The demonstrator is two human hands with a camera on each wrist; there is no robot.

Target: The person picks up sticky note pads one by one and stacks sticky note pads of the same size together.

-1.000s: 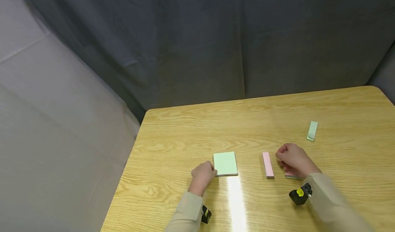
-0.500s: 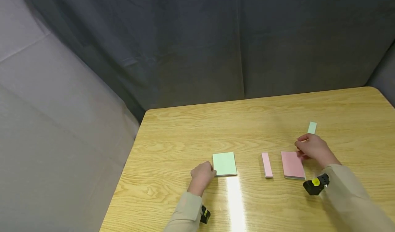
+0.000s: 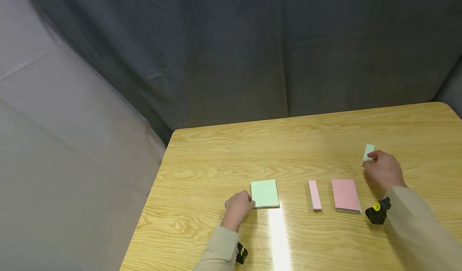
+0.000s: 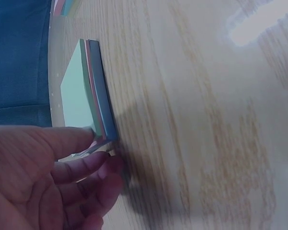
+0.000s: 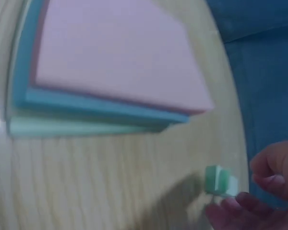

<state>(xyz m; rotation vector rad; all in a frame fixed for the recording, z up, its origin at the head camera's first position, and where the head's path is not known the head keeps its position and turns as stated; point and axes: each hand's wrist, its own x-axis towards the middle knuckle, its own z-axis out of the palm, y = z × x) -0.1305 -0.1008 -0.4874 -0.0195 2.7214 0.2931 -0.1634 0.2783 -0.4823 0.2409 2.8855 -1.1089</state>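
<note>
In the head view my left hand (image 3: 238,207) rests at the near left corner of a square pad of sticky notes (image 3: 265,193), pale green on top. The left wrist view shows its thumb and index finger (image 4: 84,167) pinching that corner, with pink and blue layers under the green. My right hand (image 3: 385,170) is at a narrow pale green strip pad (image 3: 368,150) farther back. Seen from the right wrist, its thumb and fingers stand apart beside the green strip pad (image 5: 221,181), whose top sheet curls up.
A narrow pink strip pad (image 3: 315,195) and a larger pink pad of sticky notes (image 3: 345,195) lie between the hands on the wooden table (image 3: 202,158). Blue and green layers show beneath the larger pad. A dark curtain (image 3: 231,54) hangs behind the table.
My right hand has moved right and back, from over the larger pink pad to the green strip pad, uncovering the pink one. My left hand has stayed at its corner.
</note>
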